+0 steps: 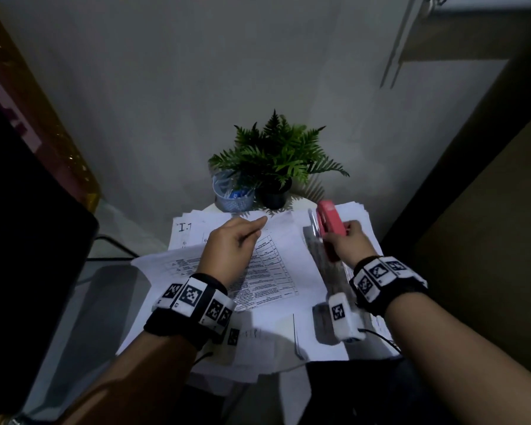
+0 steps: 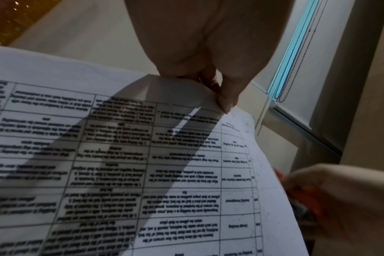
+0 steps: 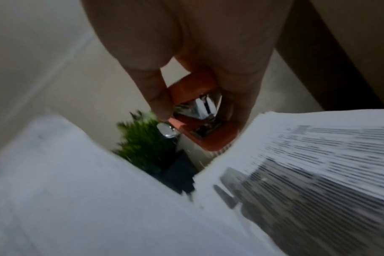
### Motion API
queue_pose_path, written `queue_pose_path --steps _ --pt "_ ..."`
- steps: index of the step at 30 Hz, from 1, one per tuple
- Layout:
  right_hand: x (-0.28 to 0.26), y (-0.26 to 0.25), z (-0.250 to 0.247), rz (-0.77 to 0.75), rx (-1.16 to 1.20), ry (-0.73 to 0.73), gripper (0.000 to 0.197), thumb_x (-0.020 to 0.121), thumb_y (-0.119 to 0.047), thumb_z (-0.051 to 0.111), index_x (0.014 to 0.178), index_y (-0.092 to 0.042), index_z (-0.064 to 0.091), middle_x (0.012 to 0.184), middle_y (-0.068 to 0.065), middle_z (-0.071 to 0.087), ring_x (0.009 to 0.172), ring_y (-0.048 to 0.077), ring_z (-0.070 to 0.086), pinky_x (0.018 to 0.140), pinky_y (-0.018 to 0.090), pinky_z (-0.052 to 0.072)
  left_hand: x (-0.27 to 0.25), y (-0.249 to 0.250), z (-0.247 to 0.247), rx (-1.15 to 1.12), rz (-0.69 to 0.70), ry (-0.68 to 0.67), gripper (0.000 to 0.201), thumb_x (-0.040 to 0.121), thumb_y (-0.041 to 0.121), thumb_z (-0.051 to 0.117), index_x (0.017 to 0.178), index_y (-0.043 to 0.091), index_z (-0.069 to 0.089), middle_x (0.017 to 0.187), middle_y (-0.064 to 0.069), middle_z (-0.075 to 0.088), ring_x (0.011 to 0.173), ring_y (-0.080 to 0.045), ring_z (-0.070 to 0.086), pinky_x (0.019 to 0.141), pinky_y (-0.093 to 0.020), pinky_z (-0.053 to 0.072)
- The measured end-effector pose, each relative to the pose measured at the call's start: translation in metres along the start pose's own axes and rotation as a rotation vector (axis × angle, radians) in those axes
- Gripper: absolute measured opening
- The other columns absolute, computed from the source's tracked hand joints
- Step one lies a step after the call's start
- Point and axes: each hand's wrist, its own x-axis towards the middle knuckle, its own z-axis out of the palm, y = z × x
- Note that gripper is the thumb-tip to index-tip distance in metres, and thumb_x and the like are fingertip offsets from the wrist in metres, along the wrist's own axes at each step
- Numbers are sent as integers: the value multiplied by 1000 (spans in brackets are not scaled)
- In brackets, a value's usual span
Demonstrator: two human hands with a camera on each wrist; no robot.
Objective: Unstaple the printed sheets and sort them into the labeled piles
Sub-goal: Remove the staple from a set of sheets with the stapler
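A printed sheet with a table (image 1: 270, 271) is lifted off the paper piles in the middle of the small table. My left hand (image 1: 233, 243) pinches its far top corner; the left wrist view shows the fingertips (image 2: 225, 102) closed on the sheet's (image 2: 143, 164) edge. My right hand (image 1: 347, 240) grips a red stapler (image 1: 330, 228) just right of the sheet, nose pointing away. In the right wrist view the stapler (image 3: 200, 128) shows its metal mouth between thumb and fingers, above a text pile (image 3: 318, 164).
Stacks of printed paper (image 1: 258, 332) cover the small white round table (image 1: 210, 207). A potted fern (image 1: 276, 157) and a mesh cup (image 1: 232, 197) stand at the table's far edge against the wall. A dark monitor (image 1: 19, 240) is at left, a cabinet at right.
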Motion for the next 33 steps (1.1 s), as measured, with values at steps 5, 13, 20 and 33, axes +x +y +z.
queue_pose_path --steps 5,13,20,33 --pt "-34 -41 -17 -160 404 125 58 77 -11 75 115 -17 32 103 3 54 80 21 62 61 32 56 -9 14 -3 41 32 31 28 91 7 60 117 13 67 93 1 65 85 -7 58 79 -3 39" --pt "-95 -66 4 -275 572 242 58 81 -36 71 125 -19 37 90 0 65 64 8 64 58 21 52 -36 41 -15 87 124 60 28 90 7 60 116 15 68 94 0 67 89 -10 60 83 -18 46" --pt "-121 -66 21 -217 524 257 68 82 -48 65 134 -14 38 111 4 62 99 21 59 82 23 38 -55 60 -19 76 170 100 25 90 9 62 112 17 70 94 -1 68 89 -11 61 81 -18 46" --pt "-127 -83 22 -200 593 303 44 89 -47 56 110 -8 60 97 9 67 81 20 59 70 23 40 -74 86 -30 64 206 100 31 91 13 59 120 21 65 105 2 68 98 -11 61 88 -26 48"
